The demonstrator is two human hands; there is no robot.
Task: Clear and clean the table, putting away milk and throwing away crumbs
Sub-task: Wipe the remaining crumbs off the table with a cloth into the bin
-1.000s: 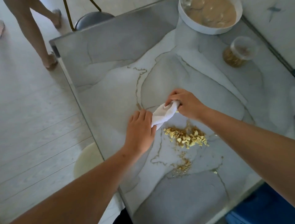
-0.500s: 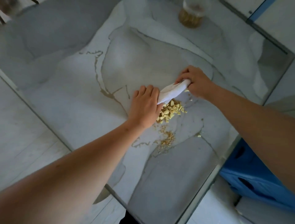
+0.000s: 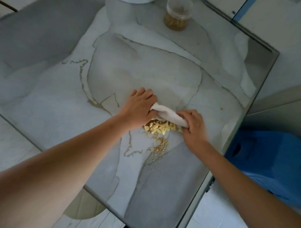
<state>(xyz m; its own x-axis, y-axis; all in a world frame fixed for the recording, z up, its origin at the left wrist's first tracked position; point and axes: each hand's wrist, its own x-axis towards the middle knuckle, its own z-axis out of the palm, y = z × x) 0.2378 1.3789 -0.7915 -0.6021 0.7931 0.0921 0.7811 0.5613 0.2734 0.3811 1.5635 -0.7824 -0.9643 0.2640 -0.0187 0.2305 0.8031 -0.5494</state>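
A rolled white cloth [image 3: 167,114] lies stretched between both hands on the marble table [image 3: 65,100]. My left hand [image 3: 140,109] grips its left end and my right hand [image 3: 193,127] grips its right end. Just in front of the cloth sits a heap of yellow crumbs [image 3: 160,127], touching the cloth. A trail of fine brown crumbs [image 3: 160,146] runs from the heap toward the table's near edge. No milk is in view.
A clear jar with brown contents [image 3: 177,15] stands at the far side, beside the base of a white bowl [image 3: 136,1]. A blue bin [image 3: 268,161] sits on the floor past the table's right edge. A round stool [image 3: 83,206] shows below the near corner.
Both hands have drawn the cloth nearer and my right hand has swung round to the heap's right side. The yellow crumbs are packed into a tighter heap against the cloth.
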